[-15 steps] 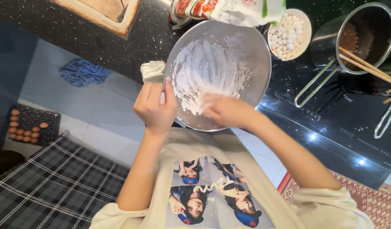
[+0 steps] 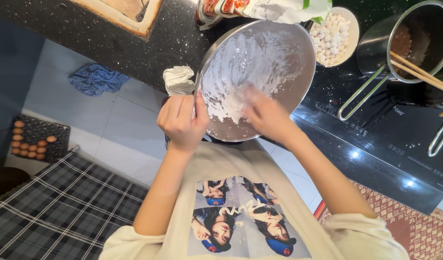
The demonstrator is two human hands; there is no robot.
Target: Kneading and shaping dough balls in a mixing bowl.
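The left hand point(image 2: 182, 121) was curled tight around the near rim of a large metal bowl point(image 2: 274, 48), thumb inside, holding it tilted toward the person at the edge of the dark speckled surface point(image 2: 135, 53). The right hand point(image 2: 265, 115) was pressed inside the bowl with fingers spread loosely over white dough point(image 2: 226, 108) smeared along the lower wall; it was blurred, so how tightly it gripped the dough could not be told. White streaks of flour coated most of the bowl's inside.

Just beside the left hand, a crumpled white cloth point(image 2: 178, 79) lay on the surface. Behind the bowl stood a small dish of little white balls point(image 2: 333, 36), and near it a steel pot point(image 2: 414, 38) with 2 chopsticks point(image 2: 418, 72) resting across its rim, on a black cooktop point(image 2: 390, 139). A printed packet point(image 2: 221, 8) lay at the far edge, touching the bowl's rim.

On the tiled floor below sat a blue rag point(image 2: 97, 79) and, well apart from it, a tray of brown eggs point(image 2: 34, 139).
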